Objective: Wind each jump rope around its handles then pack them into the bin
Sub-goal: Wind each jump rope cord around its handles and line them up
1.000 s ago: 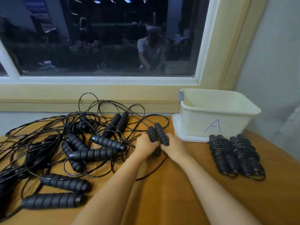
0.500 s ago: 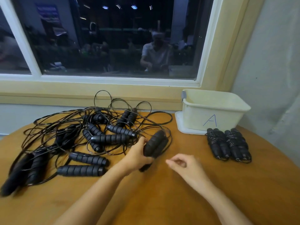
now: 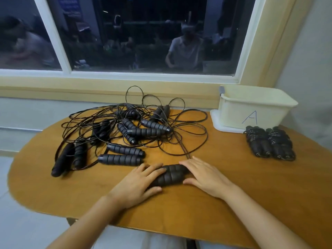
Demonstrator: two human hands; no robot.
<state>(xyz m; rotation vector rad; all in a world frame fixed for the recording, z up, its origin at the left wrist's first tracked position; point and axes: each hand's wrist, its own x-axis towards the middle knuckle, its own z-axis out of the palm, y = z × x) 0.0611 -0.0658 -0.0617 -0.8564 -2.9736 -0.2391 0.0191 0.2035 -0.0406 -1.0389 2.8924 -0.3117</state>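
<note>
A pair of black ribbed jump rope handles (image 3: 170,175) lies side by side on the wooden table (image 3: 233,191) near its front edge. My left hand (image 3: 138,184) grips their left half, fingers over the top and thumb on the near side. My right hand (image 3: 204,175) rests with straight fingers on their right end. Their thin black cord (image 3: 185,151) runs up from between my hands into a tangled pile of ropes and handles (image 3: 134,130). The cream bin (image 3: 258,98), marked "A", stands at the back right.
Two wound rope bundles (image 3: 269,143) lie side by side in front of the bin. The bin stands on a white lid (image 3: 215,124). A window sill and wall close off the table's far side. Several loose handles lie left of my hands.
My left hand carried the pair of handles from the pile down to the table's front. My right hand, free half a second ago, now rests on their right end. The view pulled back.
</note>
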